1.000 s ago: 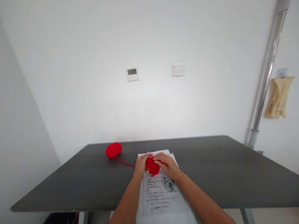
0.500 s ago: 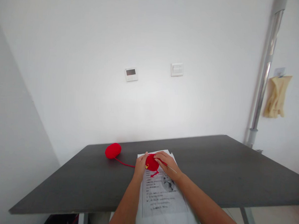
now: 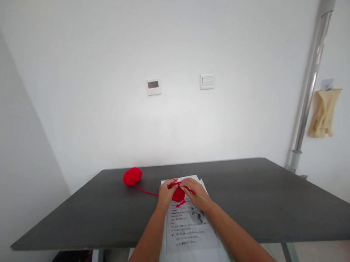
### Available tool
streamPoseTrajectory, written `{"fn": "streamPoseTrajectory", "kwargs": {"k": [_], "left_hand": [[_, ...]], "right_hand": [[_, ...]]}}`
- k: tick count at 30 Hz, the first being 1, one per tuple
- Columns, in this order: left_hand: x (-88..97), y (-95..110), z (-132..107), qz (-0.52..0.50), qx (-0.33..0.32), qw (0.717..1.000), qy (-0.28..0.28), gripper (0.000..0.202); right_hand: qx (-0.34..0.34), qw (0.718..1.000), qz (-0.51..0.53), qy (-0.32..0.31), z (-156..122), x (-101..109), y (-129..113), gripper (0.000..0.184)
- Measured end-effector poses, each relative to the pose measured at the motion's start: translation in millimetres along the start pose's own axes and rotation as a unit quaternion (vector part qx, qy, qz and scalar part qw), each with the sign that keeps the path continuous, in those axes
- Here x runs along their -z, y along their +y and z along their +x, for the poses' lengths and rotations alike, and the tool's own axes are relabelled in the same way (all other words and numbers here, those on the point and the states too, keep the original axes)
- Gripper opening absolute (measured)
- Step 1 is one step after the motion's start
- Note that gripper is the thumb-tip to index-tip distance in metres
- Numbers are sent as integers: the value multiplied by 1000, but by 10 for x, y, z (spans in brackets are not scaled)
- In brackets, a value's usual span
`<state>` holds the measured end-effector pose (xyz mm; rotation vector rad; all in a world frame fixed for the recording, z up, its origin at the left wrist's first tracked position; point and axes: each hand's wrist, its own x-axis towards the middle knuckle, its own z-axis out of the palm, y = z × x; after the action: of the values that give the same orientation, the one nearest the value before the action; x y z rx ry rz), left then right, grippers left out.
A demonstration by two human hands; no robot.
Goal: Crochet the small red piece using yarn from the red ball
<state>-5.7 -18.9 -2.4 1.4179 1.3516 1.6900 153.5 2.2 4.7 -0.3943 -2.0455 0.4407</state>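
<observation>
A small round piece of red crochet [image 3: 178, 195] is between my hands, above the printed sheets. My left hand [image 3: 165, 193] pinches its left edge, thumb on top. In my right hand [image 3: 196, 193] is a crochet hook [image 3: 200, 196] with a red grip and a pale shaft pointing down to the right; its tip meets the upper edge of the piece. A short red tail hangs from the bottom. Red yarn [image 3: 145, 191] runs from my left hand to a red yarn ball [image 3: 132, 176] on the left of the table.
Printed paper sheets [image 3: 192, 240] lie under my hands and reach past the front edge of the dark table [image 3: 256, 196]. A white wall stands behind, with a metal pipe [image 3: 306, 102] and a hanging yellow cloth [image 3: 325, 113] at right.
My left thumb and fingers have shifted over the upper left of the crochet, covering the yellow marker seen before. The right hand stays almost in place with the hook.
</observation>
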Motion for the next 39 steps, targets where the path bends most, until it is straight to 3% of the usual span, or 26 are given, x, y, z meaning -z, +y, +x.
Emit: {"fn": "streamPoseTrajectory", "kwargs": {"k": [6, 12, 17, 21, 28, 39], "left_hand": [[28, -45, 35, 15, 31, 999, 38, 17], [48, -38, 45, 51, 42, 997, 42, 17], [60, -55, 46, 31, 80, 996, 30, 19], [74, -105, 44, -42, 119, 992, -9, 21], [77, -124, 23, -144, 175, 972, -68, 34], [17, 10, -39, -212, 168, 953, -136, 50]], "right_hand": [[-20, 1000, 15, 5, 4, 17, 1, 20], [-89, 995, 32, 9, 36, 42, -10, 19], [-170, 974, 147, 24, 57, 68, 26, 21], [-197, 952, 230, 42, 51, 50, 78, 22], [-186, 954, 230, 45, 52, 34, 46, 26], [-109, 980, 162, 46, 39, 11, 46, 20]]}}
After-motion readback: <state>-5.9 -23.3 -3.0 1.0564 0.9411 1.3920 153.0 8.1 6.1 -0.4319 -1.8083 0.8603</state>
